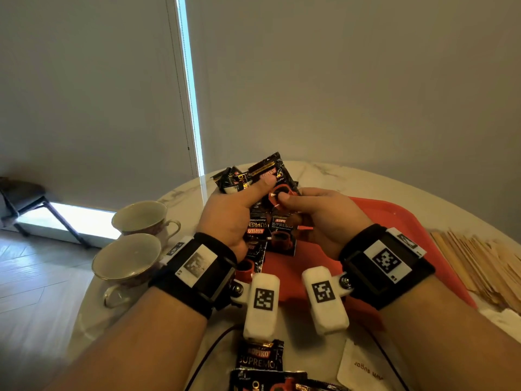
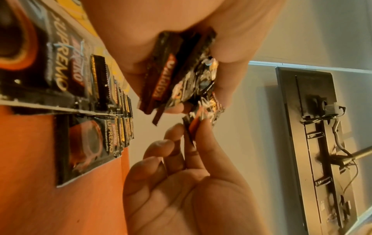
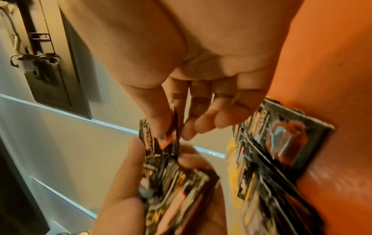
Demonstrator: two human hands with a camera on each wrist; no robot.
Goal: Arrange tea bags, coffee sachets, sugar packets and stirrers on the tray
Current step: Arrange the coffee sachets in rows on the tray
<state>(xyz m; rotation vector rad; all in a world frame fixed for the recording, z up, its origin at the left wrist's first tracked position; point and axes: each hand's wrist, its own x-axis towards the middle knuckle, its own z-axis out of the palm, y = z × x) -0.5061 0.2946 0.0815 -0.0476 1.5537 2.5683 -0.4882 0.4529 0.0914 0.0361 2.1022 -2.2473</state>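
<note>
Left hand [image 1: 231, 210] raised over the red tray [image 1: 394, 221], thumb clamping a fanned bunch of coffee sachets [image 1: 262, 176], right hand [image 1: 318, 213] beside it, thumb and forefinger pinching one sachet's edge, more sachets on the tray below.

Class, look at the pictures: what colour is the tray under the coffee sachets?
The tray is orange-red, clearest in the head view.

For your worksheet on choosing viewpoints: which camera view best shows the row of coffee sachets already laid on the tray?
The left wrist view: the row of coffee sachets lies overlapped along the orange tray, unobstructed. In the head view the hands cover most of it; the right wrist view shows it blurred, at the edge.
</note>
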